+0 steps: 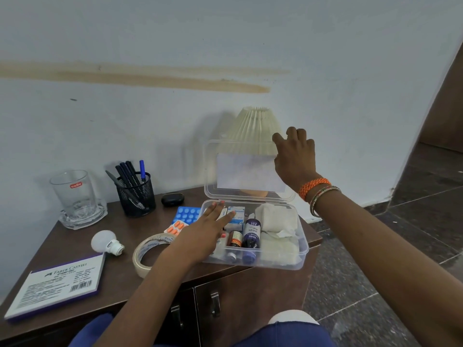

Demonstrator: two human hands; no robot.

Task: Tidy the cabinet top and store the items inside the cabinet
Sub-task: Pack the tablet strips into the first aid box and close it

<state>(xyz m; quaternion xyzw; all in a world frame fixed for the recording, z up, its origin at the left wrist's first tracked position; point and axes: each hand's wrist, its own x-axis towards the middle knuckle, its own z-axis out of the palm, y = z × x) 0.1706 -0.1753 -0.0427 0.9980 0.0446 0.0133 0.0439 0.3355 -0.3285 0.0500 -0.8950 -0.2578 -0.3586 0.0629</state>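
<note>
The clear plastic first-aid box (253,256) sits at the right end of the brown cabinet top (75,246), with its hinged lid (246,169) raised upright against a pleated lamp shade (253,128) behind it. The right hand (295,159) holds the lid at its upper right edge, fingers curled over the rim. The left hand (208,231) lies flat with straight fingers over the left part of the box, its fingertips touching a small white-and-blue carton (236,215). Inside the box lie 2 bottles side by side, a dark iodine bottle (251,237) and a brown bottle (234,242), with a white gauze wad (275,217) at the right. The box is judged light but loose-filled: thin walls will flex, and the bottles may roll if it is tilted. Close and latch the lid first, then grip both short ends of the base and keep it level. Never lift it by the lid. To the left of the box, a blue blister pack (186,214) and an orange blister pack (175,227) are light, flat and stiff; pinch them at an edge. The tape roll (150,254) is rigid; hook it through the core. The light bulb (104,242) and the glass tumbler (76,196) are fragile and smooth; cup the bulb and wrap the tumbler around its walls. The mesh pen holder (136,195) is top-heavy; grip it low. The 2 cabinet doors (240,306) below are closed.
</note>
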